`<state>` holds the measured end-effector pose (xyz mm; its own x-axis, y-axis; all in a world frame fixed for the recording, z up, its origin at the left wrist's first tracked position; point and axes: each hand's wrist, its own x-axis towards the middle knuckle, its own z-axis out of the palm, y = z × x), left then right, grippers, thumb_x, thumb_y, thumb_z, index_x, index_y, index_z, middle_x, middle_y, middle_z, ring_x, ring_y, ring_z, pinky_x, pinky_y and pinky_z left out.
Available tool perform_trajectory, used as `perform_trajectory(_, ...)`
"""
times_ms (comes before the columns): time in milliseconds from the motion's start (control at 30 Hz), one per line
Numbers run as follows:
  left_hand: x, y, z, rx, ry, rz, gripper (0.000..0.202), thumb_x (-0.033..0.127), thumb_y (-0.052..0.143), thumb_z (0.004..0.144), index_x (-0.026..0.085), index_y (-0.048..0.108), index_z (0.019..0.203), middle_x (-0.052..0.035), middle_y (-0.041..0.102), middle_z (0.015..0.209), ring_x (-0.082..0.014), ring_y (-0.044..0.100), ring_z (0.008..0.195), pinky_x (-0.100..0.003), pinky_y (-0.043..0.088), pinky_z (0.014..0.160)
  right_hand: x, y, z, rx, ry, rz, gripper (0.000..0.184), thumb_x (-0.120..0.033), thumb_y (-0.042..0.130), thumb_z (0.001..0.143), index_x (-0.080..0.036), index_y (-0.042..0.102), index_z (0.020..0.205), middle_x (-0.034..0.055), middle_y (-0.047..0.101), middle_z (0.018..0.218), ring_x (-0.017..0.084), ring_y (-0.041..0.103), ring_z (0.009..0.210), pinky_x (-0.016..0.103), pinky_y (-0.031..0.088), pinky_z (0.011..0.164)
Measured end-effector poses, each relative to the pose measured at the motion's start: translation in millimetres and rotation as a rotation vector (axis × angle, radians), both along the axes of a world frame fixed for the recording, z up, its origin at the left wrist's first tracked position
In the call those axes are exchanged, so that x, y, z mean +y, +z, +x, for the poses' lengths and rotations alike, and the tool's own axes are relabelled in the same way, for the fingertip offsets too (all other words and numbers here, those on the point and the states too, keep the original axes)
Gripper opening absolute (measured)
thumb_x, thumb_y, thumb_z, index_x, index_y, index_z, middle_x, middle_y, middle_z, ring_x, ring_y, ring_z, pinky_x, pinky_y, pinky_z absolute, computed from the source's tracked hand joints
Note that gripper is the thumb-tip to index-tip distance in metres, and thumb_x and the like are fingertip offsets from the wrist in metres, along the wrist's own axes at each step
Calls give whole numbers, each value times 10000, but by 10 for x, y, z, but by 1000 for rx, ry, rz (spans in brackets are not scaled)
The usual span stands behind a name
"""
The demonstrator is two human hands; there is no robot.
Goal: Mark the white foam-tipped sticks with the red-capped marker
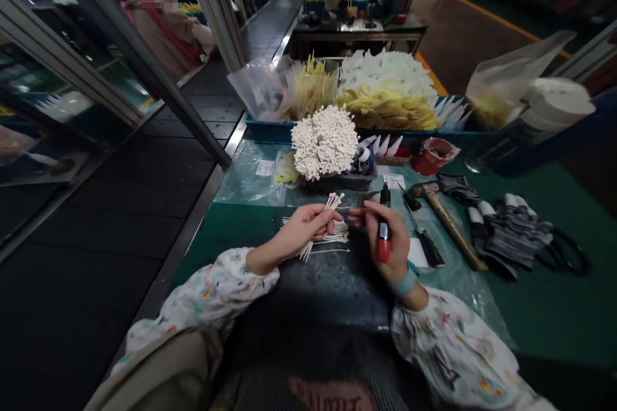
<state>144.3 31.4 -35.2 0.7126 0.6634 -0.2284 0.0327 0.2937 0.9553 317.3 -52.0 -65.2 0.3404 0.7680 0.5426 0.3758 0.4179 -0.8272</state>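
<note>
My left hand (304, 228) is closed around a small bunch of thin white sticks (333, 201) with knobbed tips, one of which looks red. Under it, more loose white sticks (332, 248) lie on a dark mat (332, 289). To the right, my right hand (396, 245) grips a black and red marker pen (384, 232), its red tip pointing away from me. The fingers of the two hands are close but apart. Just beyond them stands a big bundle of white round-tipped sticks (324, 142).
At right lie a hammer (450, 225), a black-handled tool (428, 245) and grey gloves (511, 234). A red cup (434, 155) stands behind them. White and yellow petal-like pieces (390, 106) fill a blue tray at the back. Another person (166, 32) sits at upper left.
</note>
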Motion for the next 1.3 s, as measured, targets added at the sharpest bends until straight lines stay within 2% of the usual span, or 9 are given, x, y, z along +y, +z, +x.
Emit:
perform_trajectory(67,-9,-44,-10,29,-33,-17,429,554,636,899,136,691,971,26,529,691,-60,316,509,-229,193,489,23,-17,-20,83,27,-67,172,-241,617,990,-233,624,1161,63,797,1025,184,795,840,324,668,755)
perform_trajectory(200,-45,-40,-39,107,-77,37,417,521,643,894,129,736,999,17,559,715,-63,353,521,-225,219,489,38,-32,-24,173,61,-144,295,-309,737,905,-236,571,1137,61,791,1024,211,792,919,362,664,817)
perform_trajectory(367,-73,-8,-32,209,-87,146,408,511,613,903,127,720,817,29,518,624,-76,375,526,-225,245,504,24,0,-42,220,93,-239,377,-345,807,835,-263,554,1103,-13,746,903,166,756,761,330,650,748)
perform_trajectory(500,-74,-15,-21,221,-78,158,447,533,591,905,131,696,740,44,438,542,-88,368,524,-227,252,518,22,39,-66,253,68,-240,341,-339,806,827,-269,553,1045,-29,714,846,153,734,739,305,632,717)
perform_trajectory(700,-66,-30,-26,213,-71,221,408,486,576,918,131,775,914,1,594,689,-86,412,557,-225,292,532,26,40,-51,263,36,-243,339,-306,796,819,-272,565,1064,-24,713,854,152,721,748,310,624,717)
perform_trajectory(900,-58,-31,-36,225,-44,287,360,424,593,925,129,791,871,-10,643,681,-103,497,601,-221,380,594,28,36,-37,265,21,-246,337,-301,789,828,-263,551,1063,-20,716,843,153,714,740,314,609,716)
perform_trajectory(1133,-28,-32,-60,293,-74,370,316,349,580,915,139,780,792,-33,700,727,-128,569,665,-225,401,622,21,53,-19,348,64,-293,374,-361,808,826,-274,538,1069,-7,746,887,159,735,772,315,616,729)
perform_trajectory(1300,-34,-29,-56,265,-49,323,330,400,595,915,138,734,771,-14,664,678,-100,497,563,-220,381,562,18,45,-28,360,47,-310,382,-375,828,811,-279,538,1040,-16,755,863,161,741,736,313,622,709)
